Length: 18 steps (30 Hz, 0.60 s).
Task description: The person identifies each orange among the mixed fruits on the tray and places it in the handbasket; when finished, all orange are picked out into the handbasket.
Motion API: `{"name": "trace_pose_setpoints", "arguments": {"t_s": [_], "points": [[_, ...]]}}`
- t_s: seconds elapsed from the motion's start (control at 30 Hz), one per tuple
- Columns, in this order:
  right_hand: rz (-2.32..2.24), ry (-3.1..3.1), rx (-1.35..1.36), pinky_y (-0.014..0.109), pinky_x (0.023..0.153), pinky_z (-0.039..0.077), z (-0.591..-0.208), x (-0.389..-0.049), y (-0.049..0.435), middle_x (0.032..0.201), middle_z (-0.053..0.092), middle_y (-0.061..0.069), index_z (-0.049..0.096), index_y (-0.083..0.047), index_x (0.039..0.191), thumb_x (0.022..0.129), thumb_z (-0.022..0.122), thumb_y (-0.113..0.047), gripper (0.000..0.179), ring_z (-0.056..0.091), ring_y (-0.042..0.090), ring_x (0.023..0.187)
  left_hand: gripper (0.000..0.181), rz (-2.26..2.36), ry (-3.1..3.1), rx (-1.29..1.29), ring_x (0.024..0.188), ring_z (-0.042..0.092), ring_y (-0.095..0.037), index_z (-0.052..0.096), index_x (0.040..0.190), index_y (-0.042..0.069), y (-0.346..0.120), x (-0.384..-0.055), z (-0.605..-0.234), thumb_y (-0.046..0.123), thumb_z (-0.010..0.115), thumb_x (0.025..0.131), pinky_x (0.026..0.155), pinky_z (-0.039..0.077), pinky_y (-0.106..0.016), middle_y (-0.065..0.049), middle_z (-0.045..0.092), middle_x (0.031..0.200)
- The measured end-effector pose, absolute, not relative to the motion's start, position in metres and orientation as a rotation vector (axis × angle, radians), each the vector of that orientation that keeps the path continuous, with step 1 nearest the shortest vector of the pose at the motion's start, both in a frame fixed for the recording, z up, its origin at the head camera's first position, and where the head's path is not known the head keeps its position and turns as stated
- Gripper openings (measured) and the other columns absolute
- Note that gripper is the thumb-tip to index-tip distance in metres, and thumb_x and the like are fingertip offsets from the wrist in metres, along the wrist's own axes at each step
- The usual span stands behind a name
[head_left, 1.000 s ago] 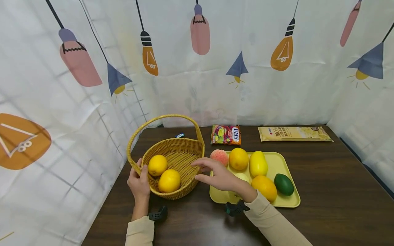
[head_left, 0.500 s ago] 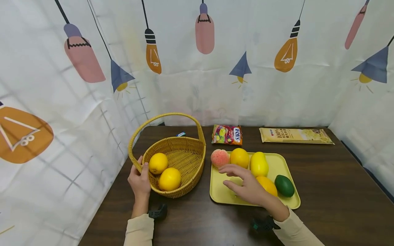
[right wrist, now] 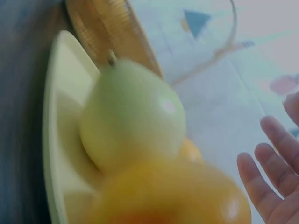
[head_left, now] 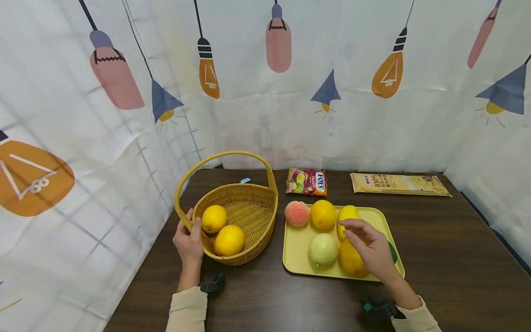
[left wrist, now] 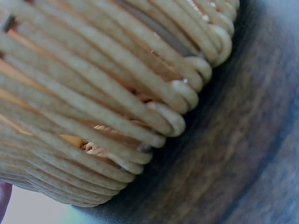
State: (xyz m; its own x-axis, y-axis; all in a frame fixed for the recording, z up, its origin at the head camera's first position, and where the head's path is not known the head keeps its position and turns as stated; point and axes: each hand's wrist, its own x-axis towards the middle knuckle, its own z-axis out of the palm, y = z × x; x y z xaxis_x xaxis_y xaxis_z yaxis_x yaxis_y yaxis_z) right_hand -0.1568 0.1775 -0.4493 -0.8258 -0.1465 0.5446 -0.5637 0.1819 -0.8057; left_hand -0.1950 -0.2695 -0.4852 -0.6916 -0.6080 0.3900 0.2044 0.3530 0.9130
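Observation:
My left hand [head_left: 188, 246] grips the left rim of a yellow wicker basket [head_left: 259, 221], thumb over the edge beside the handle's foot. Two yellow fruits, one [head_left: 214, 219] behind the other [head_left: 229, 240], lie in the basket's left half. Over the right part of a pale yellow tray [head_left: 295, 251] my right hand [head_left: 375, 253] hovers, holding nothing, fingers loosely bent. Just under it sits a large orange-yellow fruit [head_left: 350, 259], beside a pale green round fruit [head_left: 323, 250]. The right wrist view has my spread fingers [right wrist: 271, 163] apart from the fruit. Basket weave [left wrist: 93, 93] fills most of the left wrist view.
Along the tray's back are a peach [head_left: 297, 213], an orange [head_left: 323, 214] and a yellow fruit [head_left: 347, 212]. My right hand partly hides a dark green fruit [head_left: 392, 252]. Behind lie a candy bag [head_left: 306, 181], a long yellow packet [head_left: 400, 184] and a small blue-white wrapper [head_left: 245, 180].
My right hand has moved right from the basket's edge, across the tray, to above the large orange-yellow fruit, uncovering the pale green one. The left hand still holds the basket.

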Motion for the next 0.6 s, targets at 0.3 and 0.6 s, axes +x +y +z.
{"name": "trace_pose_setpoints", "arguments": {"t_s": [0.3,0.6], "points": [[1.641,-2.182,0.461,0.015,0.083,0.049,-0.445,-0.157,0.205,0.112,0.066,0.011,0.064,0.003,0.117,0.096,0.057,0.0,0.022,0.063,0.014,0.098,0.038,-1.416,-1.887,0.343,0.108,0.06,-0.013,0.063,0.132,0.014,-0.27,-0.196,-0.487,0.024,0.061,0.095,0.083,0.041,-0.008,-0.009,0.066,0.126],[1.576,-2.359,0.486,0.015,0.081,0.049,-0.455,-0.16,0.225,0.114,0.065,0.013,0.063,-0.002,0.122,0.097,0.058,-0.005,0.025,0.059,0.005,0.098,0.038,-1.412,-1.893,0.334,0.113,0.06,-0.025,0.063,0.132,0.014,-0.269,-0.196,-0.486,0.021,0.061,0.095,0.084,0.041,-0.009,-0.009,0.065,0.128]]}}
